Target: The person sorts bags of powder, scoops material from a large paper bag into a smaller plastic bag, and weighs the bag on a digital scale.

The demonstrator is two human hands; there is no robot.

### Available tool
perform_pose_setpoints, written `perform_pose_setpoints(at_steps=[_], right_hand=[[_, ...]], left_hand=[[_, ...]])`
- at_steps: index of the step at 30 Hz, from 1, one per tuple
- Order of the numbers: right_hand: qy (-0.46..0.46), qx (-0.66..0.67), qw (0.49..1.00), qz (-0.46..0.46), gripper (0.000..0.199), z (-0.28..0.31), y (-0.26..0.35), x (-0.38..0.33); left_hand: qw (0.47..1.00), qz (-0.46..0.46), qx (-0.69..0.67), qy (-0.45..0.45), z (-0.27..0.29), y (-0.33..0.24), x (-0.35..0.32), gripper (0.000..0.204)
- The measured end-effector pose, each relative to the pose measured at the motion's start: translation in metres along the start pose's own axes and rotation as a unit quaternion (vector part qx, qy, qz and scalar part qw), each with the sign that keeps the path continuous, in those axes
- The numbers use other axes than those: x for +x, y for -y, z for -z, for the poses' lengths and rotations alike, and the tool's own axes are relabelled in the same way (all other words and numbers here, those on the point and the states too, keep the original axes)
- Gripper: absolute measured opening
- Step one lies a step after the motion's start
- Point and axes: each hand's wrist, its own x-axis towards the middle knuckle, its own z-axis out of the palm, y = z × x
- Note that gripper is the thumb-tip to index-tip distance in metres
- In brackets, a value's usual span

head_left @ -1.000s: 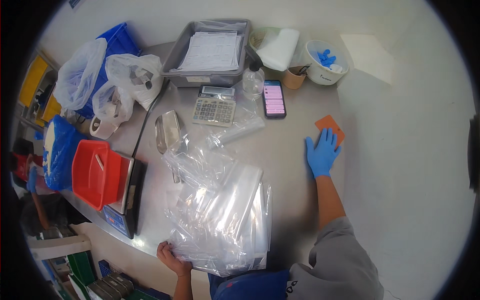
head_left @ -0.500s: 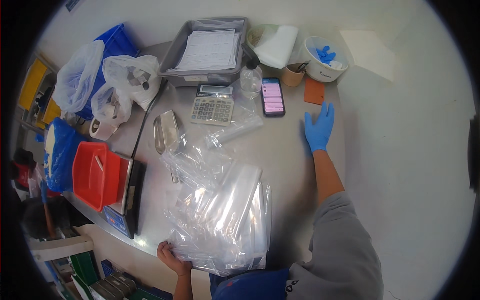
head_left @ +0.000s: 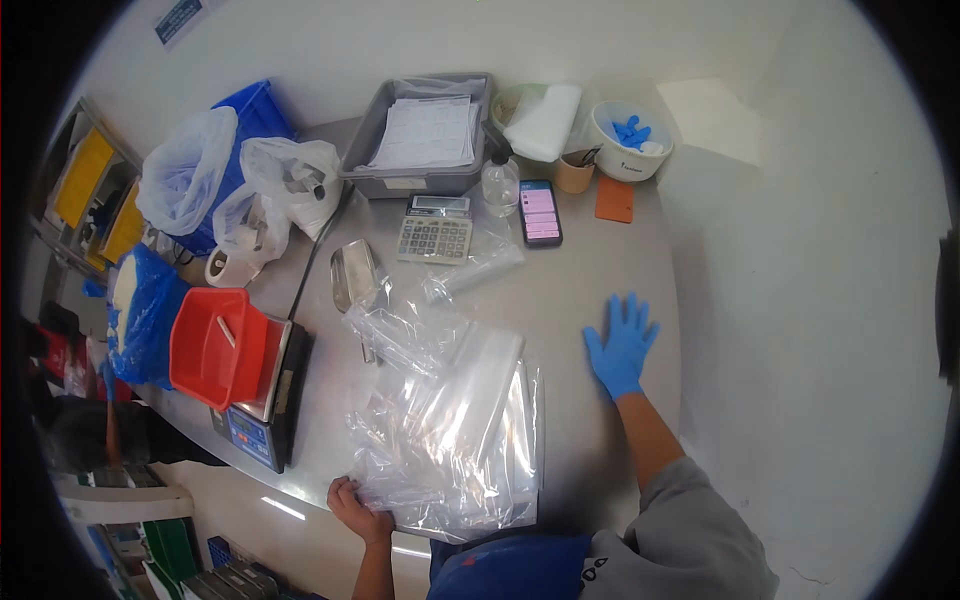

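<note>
My right hand [head_left: 622, 352], in a blue glove, lies on the steel table with its fingers spread, holding nothing. It is to the right of a stack of clear plastic bags [head_left: 465, 415], well apart from them. My left hand [head_left: 360, 510] is bare and sits at the table's near edge, against the lower left corner of the bags. Its fingers are curled, and what they hold, if anything, is hidden. Above the bags lie a metal scoop [head_left: 354, 275], a calculator [head_left: 435, 238] and a phone [head_left: 540, 214] with a lit screen.
A red tray [head_left: 215, 345] stands on a scale [head_left: 262, 440] at the left. White plastic bags [head_left: 295, 185] and a blue crate [head_left: 258, 108] are behind it. Along the back are a grey tub [head_left: 410, 182] of papers, a pump bottle [head_left: 499, 185], a white bucket [head_left: 630, 155] and an orange square [head_left: 614, 200].
My right hand has drawn back toward me from beside the orange square, and its fingers have spread wider. My left hand stays by the bags' corner. The whole view has shifted slightly.
</note>
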Motion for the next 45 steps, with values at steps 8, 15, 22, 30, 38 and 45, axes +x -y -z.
perform_pose_setpoints(at_steps=[8, 15, 22, 30, 38, 45], right_hand=[[-0.038, 0.033, 0.997, -0.054, 0.076, 0.042, -0.045, -0.073], [0.084, 0.334, 0.857, 0.383, 0.057, 0.173, 0.139, -0.179], [-0.102, 0.344, 0.907, 0.218, 0.005, 0.138, 0.097, -0.123], [0.510, 0.615, 0.582, 0.151, 0.041, 0.200, 0.108, -0.159], [0.538, 0.662, 0.520, 0.052, 0.032, 0.171, 0.079, -0.118], [0.210, 0.526, 0.773, 0.287, 0.052, 0.159, 0.116, -0.156]], left_hand=[[0.923, 0.245, -0.289, -0.072, 0.012, -0.034, 0.028, 0.011], [0.911, 0.114, -0.394, 0.045, 0.046, -0.148, 0.037, 0.012], [0.941, -0.180, -0.279, 0.069, 0.099, -0.203, 0.022, 0.021], [0.964, -0.034, -0.261, 0.044, 0.068, -0.118, 0.028, 0.013], [0.512, 0.261, -0.746, 0.336, 0.117, -0.166, 0.017, 0.056], [0.772, 0.141, -0.578, 0.225, 0.119, -0.194, 0.031, 0.086]])
